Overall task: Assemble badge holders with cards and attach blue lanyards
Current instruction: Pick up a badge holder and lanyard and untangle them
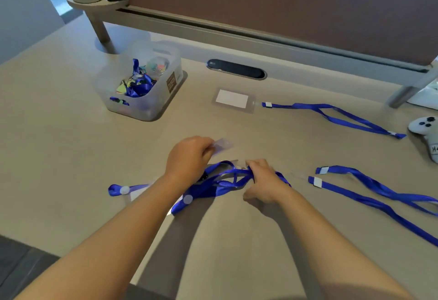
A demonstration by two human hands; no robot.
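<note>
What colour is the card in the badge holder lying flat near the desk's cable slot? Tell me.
White, plain; the card shows best in the head view.

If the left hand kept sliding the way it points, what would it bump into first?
Probably the finished badge holder with the white card. The left hand, pinching a clear holder, points up and right across bare table. Depth is hard to judge.

Illumination is even and moderately bright. Both forearms cast soft dark shadows on the desk [71,148] beneath and toward the near edge from the hands. The clear badge holder [221,145] at the left hand [189,157] is motion-blurred. Wide-angle distortion bends the frame edges; overall sharpness is soft.
</note>
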